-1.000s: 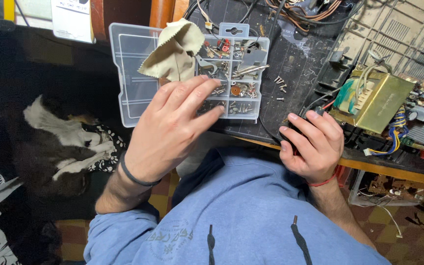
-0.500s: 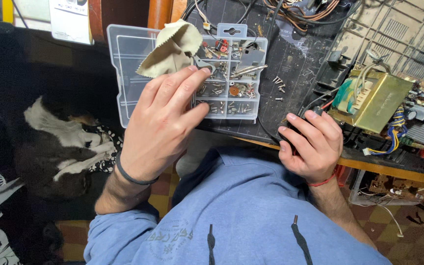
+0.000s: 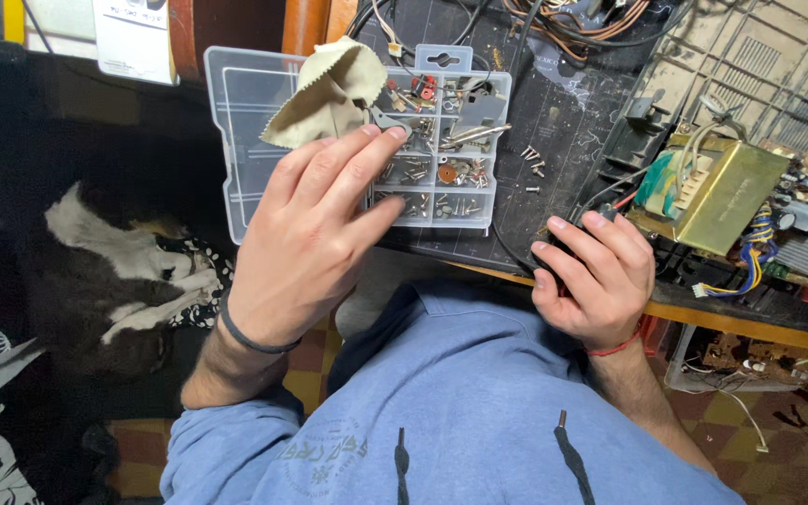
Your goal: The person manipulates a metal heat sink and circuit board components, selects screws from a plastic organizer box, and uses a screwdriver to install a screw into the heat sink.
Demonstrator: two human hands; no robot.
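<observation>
The clear parts box (image 3: pixel 348 140) lies at the near edge of the bench (image 3: pixel 750 327), its lid (image 3: pixel 245 131) swung open to the left and hanging past the edge. Its compartments hold screws and small metal bits, and a tan cloth (image 3: pixel 329 93) is draped over the box's upper left part. The left hand (image 3: pixel 315 234) lies flat over the box, fingers straight and close together, pinching nothing, fingertips above the middle compartments. This looks like searching the box for a part; picking one would call for curling two fingers into a single compartment. Right of the box, loose screws (image 3: pixel 530 164) lie on the dark mat (image 3: pixel 563 112). Further right, the right hand (image 3: pixel 596 281) is curled loosely at the bench edge over a dark object; what it grips I cannot tell.
</observation>
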